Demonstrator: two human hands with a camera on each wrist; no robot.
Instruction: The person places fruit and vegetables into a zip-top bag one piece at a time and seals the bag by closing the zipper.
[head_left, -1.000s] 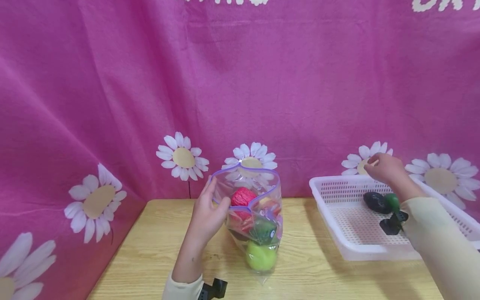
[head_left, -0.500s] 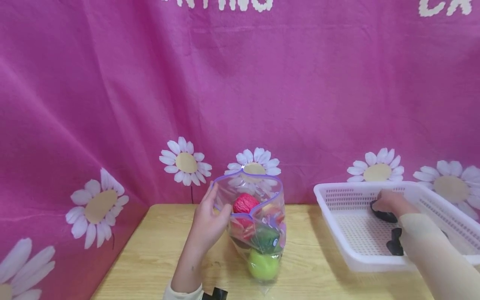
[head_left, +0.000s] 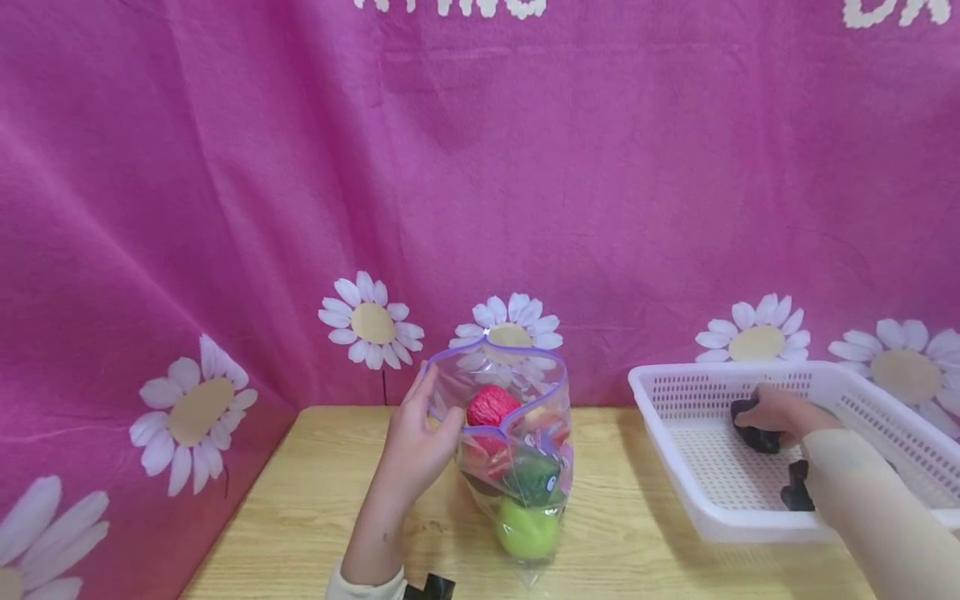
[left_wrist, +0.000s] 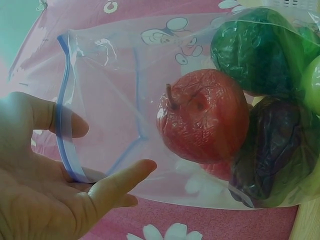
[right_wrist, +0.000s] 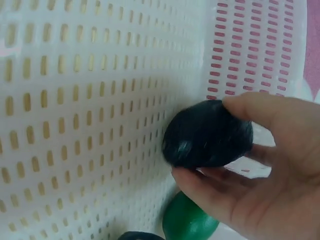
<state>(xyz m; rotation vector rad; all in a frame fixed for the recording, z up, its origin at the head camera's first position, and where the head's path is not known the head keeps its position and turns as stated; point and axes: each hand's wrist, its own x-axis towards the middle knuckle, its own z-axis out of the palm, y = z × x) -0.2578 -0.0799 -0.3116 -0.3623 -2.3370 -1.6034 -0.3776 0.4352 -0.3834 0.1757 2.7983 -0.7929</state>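
Note:
My left hand (head_left: 416, 437) holds the purple-edged rim of a clear zip bag (left_wrist: 100, 95), thumb and a finger at its mouth. The bag stands open on the table. Inside are a wrinkled red apple (left_wrist: 205, 117), a dark green fruit (head_left: 534, 479), a light green apple (head_left: 527, 532) and a dark purple item (left_wrist: 272, 150). Over in the white basket (head_left: 750, 527), my right hand (head_left: 783, 411) grips a dark avocado (right_wrist: 207, 135) between thumb and fingers. A green fruit (right_wrist: 189, 219) lies just below those fingers in the right wrist view.
Another dark item (right_wrist: 140, 236) shows partly at the lower edge of the right wrist view. The perforated basket stands at the right of the wooden table (head_left: 300, 500). A pink curtain (head_left: 600, 208) with white daisies hangs behind and to the left.
My right hand has come down from above the basket's far rim into the basket and taken hold of the avocado. The left hand still holds the bag.

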